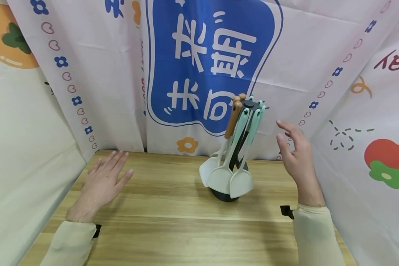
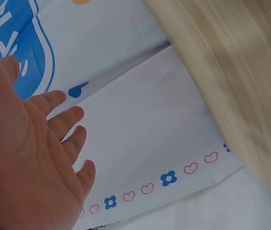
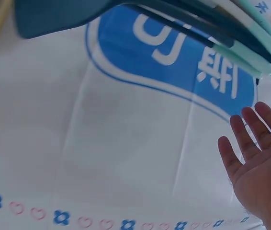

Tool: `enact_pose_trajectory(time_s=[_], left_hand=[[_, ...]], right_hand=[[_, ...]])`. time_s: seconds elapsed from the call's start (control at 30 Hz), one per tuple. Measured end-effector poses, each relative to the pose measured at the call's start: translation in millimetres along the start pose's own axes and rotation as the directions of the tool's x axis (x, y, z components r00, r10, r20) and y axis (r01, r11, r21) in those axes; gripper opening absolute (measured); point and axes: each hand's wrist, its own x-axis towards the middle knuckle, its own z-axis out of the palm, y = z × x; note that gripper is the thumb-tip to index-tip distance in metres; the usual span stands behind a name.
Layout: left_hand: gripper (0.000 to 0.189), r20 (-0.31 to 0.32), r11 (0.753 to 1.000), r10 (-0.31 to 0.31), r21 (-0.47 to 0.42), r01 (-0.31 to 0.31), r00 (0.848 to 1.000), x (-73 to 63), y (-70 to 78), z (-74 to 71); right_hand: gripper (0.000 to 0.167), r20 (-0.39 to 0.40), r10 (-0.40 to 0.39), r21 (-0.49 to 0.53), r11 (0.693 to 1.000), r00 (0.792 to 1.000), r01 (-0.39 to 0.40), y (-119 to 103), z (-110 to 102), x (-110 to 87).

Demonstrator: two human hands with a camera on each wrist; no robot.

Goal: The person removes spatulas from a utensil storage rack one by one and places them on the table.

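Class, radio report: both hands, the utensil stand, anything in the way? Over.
Left hand open, empty. Right hand open, empty, apart from utensil stand. Stand upright, utensils hung around it. Nothing visible between right hand and stand.

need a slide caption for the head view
Left hand and right hand on either side of a stand hung with kitchen utensils.

- Head camera looked forward and down from above the table; took in left hand, right hand, utensils and cloth from farthest off.
- Left wrist camera sat close by the left hand, faced the cloth, table slanting down the right.
- Right wrist camera sat close by the right hand, faced the cloth, utensils near across the top.
- Head and right wrist views shared utensils and blue patch.
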Motion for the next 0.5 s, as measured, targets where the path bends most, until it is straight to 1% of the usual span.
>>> enact_pose_trajectory(time_s=[0.13,0.27,0.37,0.5], left_hand=[[0.08,0.014,1.0,0.004,-0.01,-0.003,1.0,0.0,3.3,0.9],[0.079,0.015,1.0,0.017,-0.003,-0.017,1.0,1.0,7.2,2.3],[0.078,0.014,1.0,0.029,0.005,-0.029,0.999,1.8,11.3,3.4],[0.075,0.007,0.999,0.05,0.007,-0.05,0.999,3.5,18.6,5.7]], right_hand=[[0.044,-0.013,-0.031,0.036,0.999,0.999,0.031,-19,3,24.1],[0.045,-0.028,-0.048,0.047,0.998,0.998,0.049,-35,8,42.8],[0.044,-0.042,-0.076,0.065,0.995,0.996,0.079,-43,13,55.2],[0.04,-0.029,-0.136,0.102,0.985,0.99,0.139,-49,21,69.5]])
